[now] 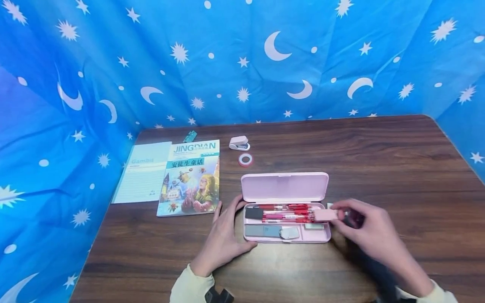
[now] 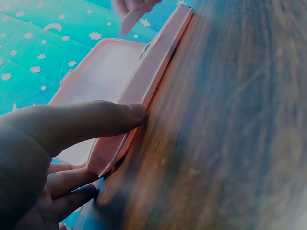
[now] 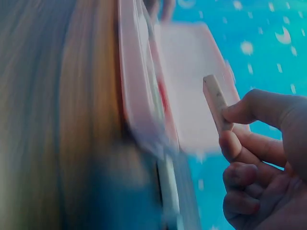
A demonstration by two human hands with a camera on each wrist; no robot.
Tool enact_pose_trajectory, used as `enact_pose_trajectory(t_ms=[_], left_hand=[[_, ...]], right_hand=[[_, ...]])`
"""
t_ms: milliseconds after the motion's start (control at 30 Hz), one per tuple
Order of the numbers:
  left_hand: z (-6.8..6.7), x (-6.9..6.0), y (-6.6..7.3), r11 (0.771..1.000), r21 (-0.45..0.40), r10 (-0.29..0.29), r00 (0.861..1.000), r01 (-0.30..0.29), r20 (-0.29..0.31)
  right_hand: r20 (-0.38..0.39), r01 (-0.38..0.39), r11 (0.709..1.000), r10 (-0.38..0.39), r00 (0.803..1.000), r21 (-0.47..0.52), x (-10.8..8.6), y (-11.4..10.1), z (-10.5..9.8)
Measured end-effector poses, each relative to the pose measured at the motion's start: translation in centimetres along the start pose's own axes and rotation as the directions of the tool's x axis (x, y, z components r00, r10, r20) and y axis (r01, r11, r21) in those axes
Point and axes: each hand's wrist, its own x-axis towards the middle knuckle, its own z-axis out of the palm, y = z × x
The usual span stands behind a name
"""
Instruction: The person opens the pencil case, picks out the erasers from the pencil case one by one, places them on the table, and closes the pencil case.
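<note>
A pink pencil case (image 1: 284, 240) lies on the table with its lid (image 1: 284, 188) raised. My left hand (image 1: 227, 235) grips its left end, thumb along the front side and fingers at the back corner. Between thumb and fingertips, my right hand (image 1: 373, 227) pinches a small pale pink block (image 1: 325, 215) above the right end of the case. In the right wrist view the block (image 3: 217, 100) is thin and clear of the lid. Red pens (image 1: 288, 217), a dark block (image 1: 254, 213), a grey flat piece (image 1: 262, 230) and a small pale green piece (image 1: 314, 226) lie inside.
Behind the case are a small stapler (image 1: 239, 143) and a pink tape roll (image 1: 245, 159). A picture-covered book (image 1: 189, 185) overlaps a pale notebook (image 1: 142, 176) at left, near a teal object (image 1: 190, 136). Past the case's right end lies a pale object (image 3: 168, 187), partly hidden.
</note>
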Motion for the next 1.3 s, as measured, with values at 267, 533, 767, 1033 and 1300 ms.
enact_pose_trajectory(t_ms=[267,533,767,1033,1300], left_hand=[[0.1,0.1,-0.1,1.000,-0.001,-0.031,0.999,0.031,0.021],[0.2,0.0,-0.3,0.999,0.008,-0.042,0.998,0.042,0.036],[0.0,0.0,-0.2,0.999,0.012,-0.047,0.998,0.047,0.036],[-0.3,0.1,-0.2,0.998,0.009,-0.057,0.997,0.057,0.044],[-0.2,-0.1,0.0,0.999,0.020,-0.050,0.997,0.049,0.050]], right_hand=[[-0.064,-0.189,0.977,0.183,0.981,-0.102,-4.2,5.1,-4.7],[-0.057,-0.208,0.969,0.202,0.978,-0.134,-5.2,6.7,-4.6],[-0.054,-0.216,0.966,0.210,0.976,-0.144,-5.0,7.1,-4.1],[-0.042,-0.262,0.951,0.259,0.965,-0.163,-4.2,5.9,-4.4],[-0.043,-0.161,0.983,0.165,0.985,0.086,-1.5,-0.4,-0.6]])
